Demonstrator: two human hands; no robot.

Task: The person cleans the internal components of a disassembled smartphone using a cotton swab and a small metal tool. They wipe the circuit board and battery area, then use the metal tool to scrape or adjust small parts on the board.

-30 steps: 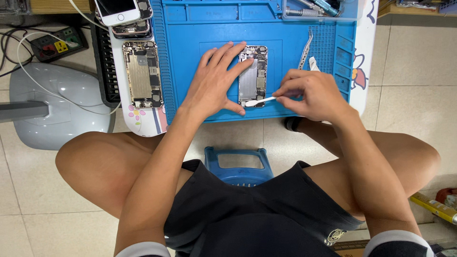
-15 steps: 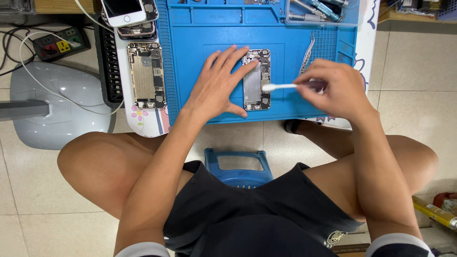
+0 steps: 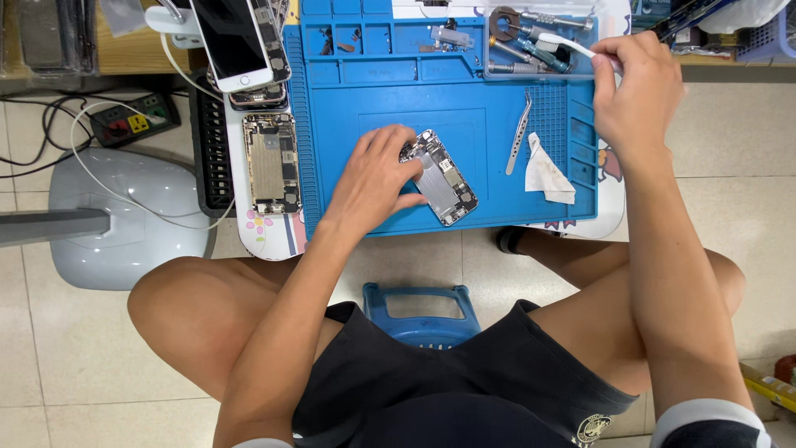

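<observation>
The person is sitting on a small blue plastic stool [image 3: 419, 311] and is working over a blue silicone repair mat [image 3: 390, 91] that is lying on the table. The left hand [image 3: 377, 178] is resting flat on the mat, the fingers spread a little, and it is pressing on the opened silver phone body [image 3: 444, 178], which is lying tilted near the middle of the mat with its inner parts facing up. The right hand [image 3: 638, 91] is raised at the far right corner of the mat, and its fingers are closing around a white toothbrush [image 3: 564, 46], whose head is pointing to the left over a clear tray of small tools [image 3: 539, 62]. Silver metal tweezers [image 3: 520, 133] and a crumpled white wipe [image 3: 547, 170] are lying on the mat between the two hands. Beside the mat on the left, a second opened phone frame [image 3: 269, 162] is lying, and a white phone with a dark screen [image 3: 232, 41] is resting above it.
</observation>
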